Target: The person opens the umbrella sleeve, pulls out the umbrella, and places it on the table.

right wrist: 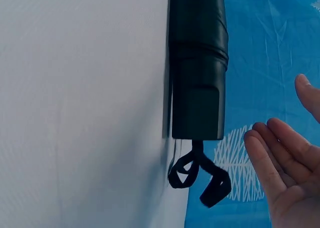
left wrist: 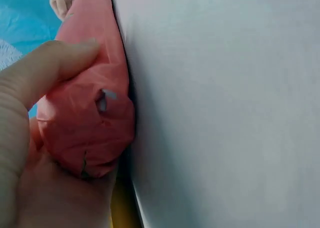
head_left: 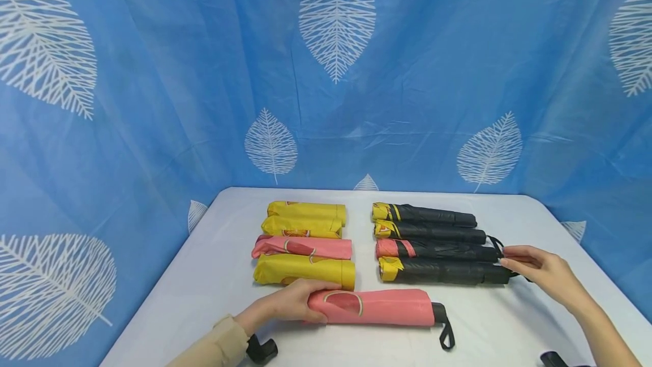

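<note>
My left hand [head_left: 300, 301] grips the left end of a folded umbrella [head_left: 387, 307] in a pink cover with a watermelon print, lying along the front of the table. Its black handle and wrist strap [head_left: 447, 334] stick out on the right. In the left wrist view, the thumb lies over the gathered end of the pink cover [left wrist: 82, 125]. My right hand [head_left: 545, 271], fingers loosely extended, is beside the handle ends of several black folded umbrellas [head_left: 443, 271]. The right wrist view has the hand [right wrist: 295, 175] apart from a black handle [right wrist: 197, 110] and its dangling strap [right wrist: 216, 185].
Several yellow covers [head_left: 305, 226] and a pink cover [head_left: 331, 248] lie stacked in a left column on the white table [head_left: 219, 254]. Facing them, the black umbrellas have yellow or pink tips. A blue curtain [head_left: 407, 95] with white leaves hangs behind and at the sides.
</note>
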Demonstrator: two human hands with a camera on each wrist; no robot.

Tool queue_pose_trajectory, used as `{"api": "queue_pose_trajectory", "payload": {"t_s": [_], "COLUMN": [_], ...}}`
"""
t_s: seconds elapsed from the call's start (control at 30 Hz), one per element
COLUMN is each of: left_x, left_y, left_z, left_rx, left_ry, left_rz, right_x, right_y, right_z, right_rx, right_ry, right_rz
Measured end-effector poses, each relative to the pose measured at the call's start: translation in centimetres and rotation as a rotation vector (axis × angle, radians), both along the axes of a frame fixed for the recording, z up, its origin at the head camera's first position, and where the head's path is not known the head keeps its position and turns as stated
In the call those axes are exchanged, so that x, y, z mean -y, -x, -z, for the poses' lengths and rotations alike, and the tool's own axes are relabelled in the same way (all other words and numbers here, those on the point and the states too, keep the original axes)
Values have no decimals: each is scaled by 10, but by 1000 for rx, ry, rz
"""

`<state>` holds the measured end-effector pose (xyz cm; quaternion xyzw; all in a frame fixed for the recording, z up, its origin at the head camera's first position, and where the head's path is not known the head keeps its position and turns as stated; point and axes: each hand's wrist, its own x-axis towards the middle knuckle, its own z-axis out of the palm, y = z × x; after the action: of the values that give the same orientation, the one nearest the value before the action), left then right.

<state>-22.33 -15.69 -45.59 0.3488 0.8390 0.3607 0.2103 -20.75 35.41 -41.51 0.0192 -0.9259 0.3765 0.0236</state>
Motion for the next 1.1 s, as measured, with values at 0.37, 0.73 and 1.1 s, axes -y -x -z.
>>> {"api": "queue_pose_trajectory", "payload": {"t_s": [0.37, 0.73, 1.1], "left_x": [-1, -1, 6], "left_y": [-3, -3, -2], "left_z": [-5, -15, -40], "left_rx": [21, 83, 115], "left_ry": [-175, -271, -409], "left_rz": [-150, -267, -367], "right_x": [20, 40, 71], "right_y": [-6, -5, -11], "right_z": [-12, -17, -30], "right_rx": [-31, -12, -81], "right_ry": [75, 141, 333], "right_rz": [-65, -141, -290]}}
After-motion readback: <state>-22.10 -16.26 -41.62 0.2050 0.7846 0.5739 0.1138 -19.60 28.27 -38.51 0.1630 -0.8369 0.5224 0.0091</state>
